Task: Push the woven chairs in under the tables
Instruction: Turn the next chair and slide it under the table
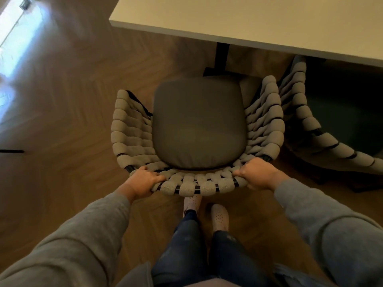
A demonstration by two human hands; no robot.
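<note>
Woven chair (199,123) sits mid-frame, not yet under table (259,19) at upper right. Back rail is gripped at both ends, left hand (146,180) and right hand (258,175) closed round it, prob. so the push is kept straight. A 2nd chair (306,121) is already tucked at right.

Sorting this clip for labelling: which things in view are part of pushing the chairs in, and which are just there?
Part of the job:
- woven chair, gripped at its back rim
- left hand
- right hand
- table
- second woven chair, already partly under the table

Just there:
- wooden floor
- table leg
- bright window patch
</note>
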